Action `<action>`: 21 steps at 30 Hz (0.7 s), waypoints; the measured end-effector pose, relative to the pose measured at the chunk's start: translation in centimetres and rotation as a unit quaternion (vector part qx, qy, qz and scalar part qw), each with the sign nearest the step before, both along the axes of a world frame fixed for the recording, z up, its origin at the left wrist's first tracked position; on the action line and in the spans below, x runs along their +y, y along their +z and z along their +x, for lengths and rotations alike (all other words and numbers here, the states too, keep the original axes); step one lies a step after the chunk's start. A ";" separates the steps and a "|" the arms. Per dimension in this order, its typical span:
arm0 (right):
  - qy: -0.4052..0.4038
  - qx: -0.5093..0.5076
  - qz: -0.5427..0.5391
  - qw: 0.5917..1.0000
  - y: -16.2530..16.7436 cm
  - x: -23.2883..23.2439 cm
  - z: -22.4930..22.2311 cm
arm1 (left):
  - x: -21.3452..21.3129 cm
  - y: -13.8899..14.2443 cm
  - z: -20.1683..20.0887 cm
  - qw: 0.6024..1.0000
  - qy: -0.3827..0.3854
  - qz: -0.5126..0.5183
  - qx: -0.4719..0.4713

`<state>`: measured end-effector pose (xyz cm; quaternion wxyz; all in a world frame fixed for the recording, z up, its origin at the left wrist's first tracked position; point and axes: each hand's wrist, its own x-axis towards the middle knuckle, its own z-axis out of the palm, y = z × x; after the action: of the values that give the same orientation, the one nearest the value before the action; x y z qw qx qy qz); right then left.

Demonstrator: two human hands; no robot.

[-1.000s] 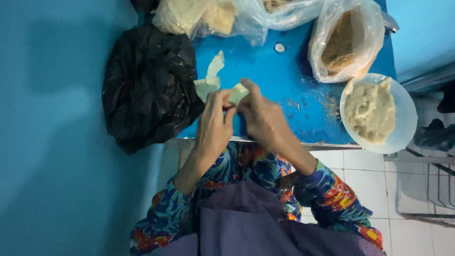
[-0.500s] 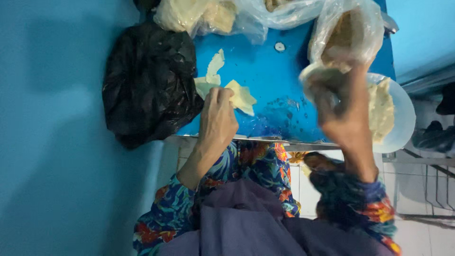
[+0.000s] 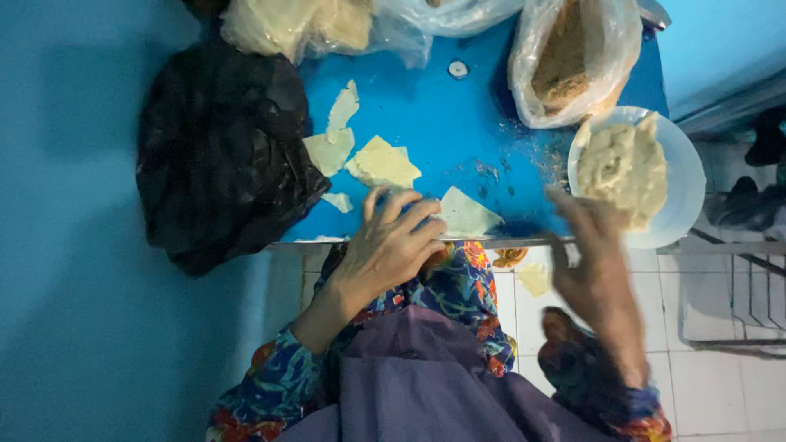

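Already the left hand point(image 3: 391, 245) rests at the counter's near edge, its fingers point(image 3: 413, 214) loosely spread and touching a flat pale wrapper point(image 3: 467, 216) near the frame's middle, while the blurred right hand point(image 3: 594, 258) hovers, fingers apart and seemingly empty, beside the white bowl of pale filling point(image 3: 626, 168) at right. Judging by this, the wrapper is laid out but unfilled and unfolded; more wrappers point(image 3: 382, 164) wait beside the black bag point(image 3: 221, 147) at upper left on the blue counter point(image 3: 458, 115).

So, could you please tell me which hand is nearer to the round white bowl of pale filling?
Right. The right hand hovers blurred at the bowl's near rim; the left hand rests farther left on the table edge.
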<state>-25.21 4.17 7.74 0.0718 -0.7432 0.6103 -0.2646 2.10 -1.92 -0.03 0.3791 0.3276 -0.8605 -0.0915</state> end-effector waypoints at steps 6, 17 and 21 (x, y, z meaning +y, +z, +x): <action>-0.128 0.284 0.049 0.949 0.3 1.1 -6.0 | -0.4 -0.1 0.0 0.999 -0.028 0.011 0.025; 0.046 0.069 0.047 0.995 0.6 -1.0 -3.0 | -0.4 -0.3 0.0 0.998 -0.036 0.004 0.048; 0.152 0.068 0.064 0.984 -2.1 -4.6 2.7 | -0.7 -0.1 0.2 0.998 -0.041 -0.001 0.052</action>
<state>-22.48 -0.38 5.64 0.1168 -0.8374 0.5094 -0.1599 2.35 -2.59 -0.14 0.4195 0.2863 -0.8526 -0.1228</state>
